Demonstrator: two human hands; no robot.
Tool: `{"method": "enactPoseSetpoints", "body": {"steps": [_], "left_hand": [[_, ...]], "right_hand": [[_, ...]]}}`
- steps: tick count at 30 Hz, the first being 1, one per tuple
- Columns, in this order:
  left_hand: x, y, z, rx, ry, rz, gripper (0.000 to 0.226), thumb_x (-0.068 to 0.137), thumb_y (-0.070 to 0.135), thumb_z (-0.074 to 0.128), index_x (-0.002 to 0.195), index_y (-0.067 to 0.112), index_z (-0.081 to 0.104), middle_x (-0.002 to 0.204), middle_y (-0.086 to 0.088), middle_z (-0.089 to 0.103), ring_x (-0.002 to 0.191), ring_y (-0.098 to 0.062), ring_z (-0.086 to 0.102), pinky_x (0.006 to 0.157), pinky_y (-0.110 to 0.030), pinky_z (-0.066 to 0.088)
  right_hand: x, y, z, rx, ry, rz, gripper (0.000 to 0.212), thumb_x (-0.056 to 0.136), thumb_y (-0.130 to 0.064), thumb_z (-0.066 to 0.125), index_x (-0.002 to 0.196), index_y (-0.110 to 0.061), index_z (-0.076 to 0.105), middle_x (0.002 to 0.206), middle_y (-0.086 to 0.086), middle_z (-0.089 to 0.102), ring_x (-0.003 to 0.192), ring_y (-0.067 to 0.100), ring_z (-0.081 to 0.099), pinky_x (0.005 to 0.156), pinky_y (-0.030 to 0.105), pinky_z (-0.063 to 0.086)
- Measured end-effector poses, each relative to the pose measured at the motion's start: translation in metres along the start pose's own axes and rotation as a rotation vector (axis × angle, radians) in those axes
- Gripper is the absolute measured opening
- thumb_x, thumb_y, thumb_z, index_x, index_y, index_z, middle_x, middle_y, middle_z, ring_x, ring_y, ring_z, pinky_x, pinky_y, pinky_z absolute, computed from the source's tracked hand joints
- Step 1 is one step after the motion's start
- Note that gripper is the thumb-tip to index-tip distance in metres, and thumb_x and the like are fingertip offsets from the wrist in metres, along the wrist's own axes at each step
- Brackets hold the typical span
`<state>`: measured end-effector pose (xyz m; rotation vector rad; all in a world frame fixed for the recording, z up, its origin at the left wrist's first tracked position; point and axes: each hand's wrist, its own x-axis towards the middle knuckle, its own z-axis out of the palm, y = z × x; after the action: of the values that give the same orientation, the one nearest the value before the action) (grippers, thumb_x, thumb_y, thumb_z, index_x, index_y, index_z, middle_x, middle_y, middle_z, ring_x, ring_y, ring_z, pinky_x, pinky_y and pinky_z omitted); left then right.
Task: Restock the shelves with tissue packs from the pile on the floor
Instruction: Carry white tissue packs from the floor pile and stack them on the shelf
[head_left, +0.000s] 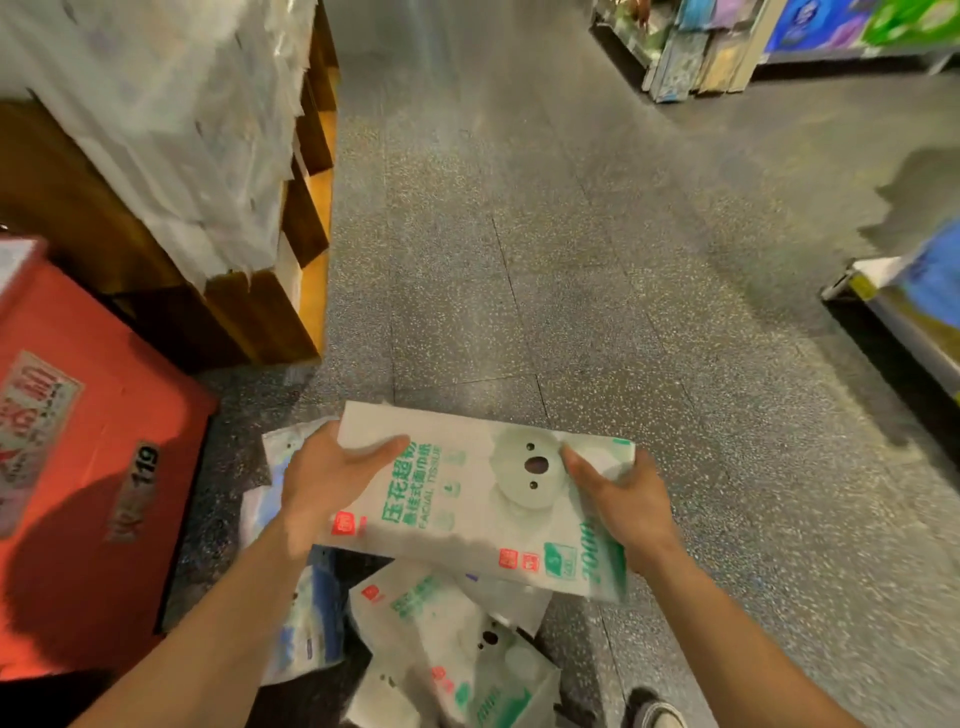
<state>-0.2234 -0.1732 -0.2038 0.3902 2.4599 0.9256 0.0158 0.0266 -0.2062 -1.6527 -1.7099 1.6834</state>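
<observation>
Tissue pack (483, 499), white wrapper with green print and a koala face, held level in the air over the pile (447, 649) on the floor (571, 260). Left hand (322, 483) grips its left end, thumb lying across the top face, fingers curled under the edge. Right hand (623, 499) grips the right end the same way, thumb on top. Pile beneath: more koala packs lying askew, blue-and-white packs (311, 623) along its left side. Red carton (78, 467) stands just left of the pile. Beyond it, wooden display stand (291, 312) stacked with white wrapped packs (182, 130), blurred. Shelf edge (909, 322) with blue goods at right, well apart. Shoe (657, 714) at bottom edge, near the pile.
</observation>
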Motion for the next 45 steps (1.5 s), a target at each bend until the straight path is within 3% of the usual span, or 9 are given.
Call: {"method": "enactPoseSetpoints", "body": {"steps": [7,12,18,21,24,27,32,36,45], "left_hand": [[-0.078,0.165,-0.131,-0.333,0.050,0.018,0.040,0.062,0.065,0.083,0.079,0.029,0.079,0.077,0.003,0.077,0.076,-0.020,0.076,0.077,-0.049,0.062],[-0.161,0.338,-0.234,-0.424,-0.070,0.233,0.018,0.082,0.040,0.080,0.096,0.033,0.073,0.093,0.002,0.078,0.083,-0.018,0.076,0.076,-0.041,0.062],[-0.285,0.473,-0.285,-0.466,-0.318,0.535,0.029,0.090,0.025,0.074,0.118,0.027,0.068,0.102,0.007,0.076,0.086,-0.012,0.075,0.068,-0.028,0.062],[-0.353,0.511,-0.276,-0.480,-0.402,0.650,0.037,0.090,0.022,0.074,0.126,0.029,0.065,0.104,0.010,0.074,0.083,-0.005,0.074,0.060,-0.019,0.057],[-0.425,0.544,-0.243,-0.532,-0.487,0.721,0.040,0.088,0.025,0.077,0.125,0.033,0.065,0.104,0.009,0.076,0.085,-0.008,0.074,0.063,-0.025,0.060],[-0.504,0.580,-0.188,-0.536,-0.598,0.742,0.035,0.084,0.026,0.080,0.118,0.027,0.069,0.100,0.006,0.077,0.084,-0.013,0.075,0.065,-0.031,0.061],[-0.661,0.647,-0.075,-0.533,-0.837,0.839,0.022,0.084,0.024,0.080,0.104,0.022,0.072,0.099,0.000,0.078,0.091,-0.023,0.075,0.082,-0.044,0.060],[-0.798,0.692,0.010,-0.602,-1.002,0.898,0.032,0.078,0.030,0.080,0.107,0.022,0.071,0.103,-0.001,0.077,0.095,-0.024,0.074,0.082,-0.039,0.058],[-1.057,0.793,0.183,-0.660,-1.310,1.031,0.026,0.086,0.026,0.077,0.110,0.022,0.070,0.095,0.003,0.078,0.083,-0.015,0.074,0.066,-0.029,0.059]], "right_hand": [[-0.122,-0.176,-0.112,0.125,-0.014,-0.064,0.047,0.076,-0.040,0.084,0.102,-0.007,0.063,0.081,0.008,0.079,0.070,0.029,0.077,0.066,0.050,0.064],[-0.233,-0.312,-0.216,0.208,0.113,-0.195,0.047,0.076,-0.042,0.084,0.104,-0.010,0.065,0.076,-0.004,0.078,0.066,0.016,0.077,0.057,0.032,0.060],[-0.378,-0.372,-0.347,0.255,0.363,-0.311,0.043,0.078,-0.048,0.084,0.103,-0.015,0.073,0.093,0.001,0.079,0.084,0.021,0.077,0.076,0.039,0.060],[-0.451,-0.364,-0.418,0.283,0.440,-0.356,0.031,0.085,-0.041,0.081,0.103,-0.017,0.073,0.090,0.000,0.080,0.084,0.022,0.077,0.071,0.037,0.062],[-0.523,-0.334,-0.490,0.312,0.543,-0.385,0.019,0.088,-0.023,0.078,0.104,-0.015,0.071,0.085,-0.004,0.079,0.077,0.014,0.076,0.062,0.027,0.058],[-0.592,-0.282,-0.563,0.265,0.712,-0.397,0.027,0.085,-0.026,0.081,0.108,-0.017,0.071,0.096,-0.002,0.079,0.087,0.016,0.076,0.074,0.034,0.058],[-0.712,-0.189,-0.687,0.291,0.978,-0.386,0.025,0.085,-0.029,0.081,0.105,-0.015,0.074,0.094,-0.003,0.079,0.081,0.009,0.075,0.067,0.026,0.056],[-0.801,-0.126,-0.793,0.261,1.159,-0.374,0.024,0.085,-0.031,0.081,0.103,-0.017,0.073,0.091,-0.004,0.079,0.079,0.007,0.075,0.064,0.022,0.056],[-0.941,-0.021,-0.993,0.211,1.441,-0.298,0.028,0.089,-0.037,0.076,0.111,-0.022,0.069,0.099,-0.002,0.079,0.087,0.016,0.077,0.077,0.039,0.061]]}}
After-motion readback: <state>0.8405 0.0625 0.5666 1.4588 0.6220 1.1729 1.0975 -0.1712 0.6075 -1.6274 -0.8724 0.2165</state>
